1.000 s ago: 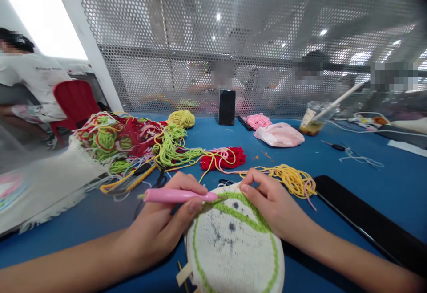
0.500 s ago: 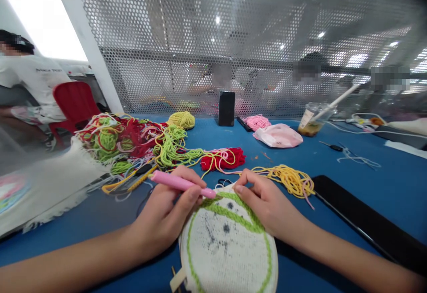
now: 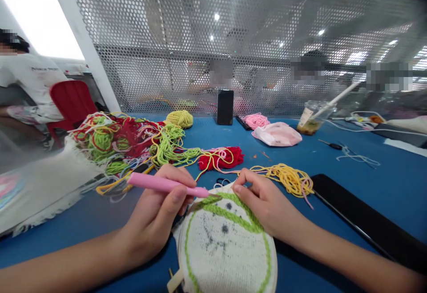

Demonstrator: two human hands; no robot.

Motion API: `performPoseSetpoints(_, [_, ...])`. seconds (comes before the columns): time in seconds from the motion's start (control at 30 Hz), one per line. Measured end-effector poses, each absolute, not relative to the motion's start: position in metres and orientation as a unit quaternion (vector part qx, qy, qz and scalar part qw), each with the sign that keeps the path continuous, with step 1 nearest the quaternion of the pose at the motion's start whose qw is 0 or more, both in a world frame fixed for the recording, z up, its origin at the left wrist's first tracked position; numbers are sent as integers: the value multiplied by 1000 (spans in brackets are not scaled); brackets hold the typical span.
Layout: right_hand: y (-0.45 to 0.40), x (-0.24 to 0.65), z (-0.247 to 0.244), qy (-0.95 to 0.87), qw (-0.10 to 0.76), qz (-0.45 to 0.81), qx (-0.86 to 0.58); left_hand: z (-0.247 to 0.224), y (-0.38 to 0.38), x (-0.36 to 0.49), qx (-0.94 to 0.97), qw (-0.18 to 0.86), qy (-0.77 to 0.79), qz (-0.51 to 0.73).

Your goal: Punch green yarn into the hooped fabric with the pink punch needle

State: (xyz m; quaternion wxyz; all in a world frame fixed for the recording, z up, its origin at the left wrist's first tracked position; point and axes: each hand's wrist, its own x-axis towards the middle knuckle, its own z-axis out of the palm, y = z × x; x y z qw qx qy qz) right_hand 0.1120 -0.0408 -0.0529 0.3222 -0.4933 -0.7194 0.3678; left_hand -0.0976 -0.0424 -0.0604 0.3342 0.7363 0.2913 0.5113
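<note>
My left hand (image 3: 160, 208) is closed round a pink punch needle tool (image 3: 167, 184). The tool's thin metal tip touches the top of a round hoop with white cloth (image 3: 230, 257), at the green yarn stitching. Green loops outline a circle and a band on the cloth, and dark dots and lines are drawn inside. My right hand (image 3: 258, 195) pinches the hoop's upper right edge, thumb on the cloth side; the other fingers curl behind it.
A tangled yarn heap (image 3: 116, 139) lies left, with red yarn (image 3: 222, 158) and yellow yarn (image 3: 288, 179) beyond the hoop. A phone (image 3: 225, 107) stands upright by the mesh screen. A black device (image 3: 360, 217), drink cup (image 3: 312, 118) and small snips (image 3: 330, 144) are right.
My left hand and the pink tool have moved left and back from the cloth, so the metal tip now shows. My right hand has stayed on the hoop's edge.
</note>
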Motion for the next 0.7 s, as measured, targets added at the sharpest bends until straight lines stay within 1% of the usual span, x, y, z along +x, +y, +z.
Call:
performPoseSetpoints(0.17, [-41,112,-53,-716,323,373,-494,-61,-42,-99,746,330,290,501])
performPoseSetpoints(0.23, [-41,112,-53,-715,323,376,-493,-60,-42,-99,765,312,290,484])
performPoseSetpoints(0.37, [-41,111,-51,-718,324,371,-491,-55,-41,-94,808,252,297,443])
performPoseSetpoints(0.53, [-46,105,-46,-704,341,392,-484,-53,-39,-85,851,228,299,366])
performPoseSetpoints(0.7, [-42,107,-41,-659,372,432,-490,-51,-39,-86,832,215,334,388])
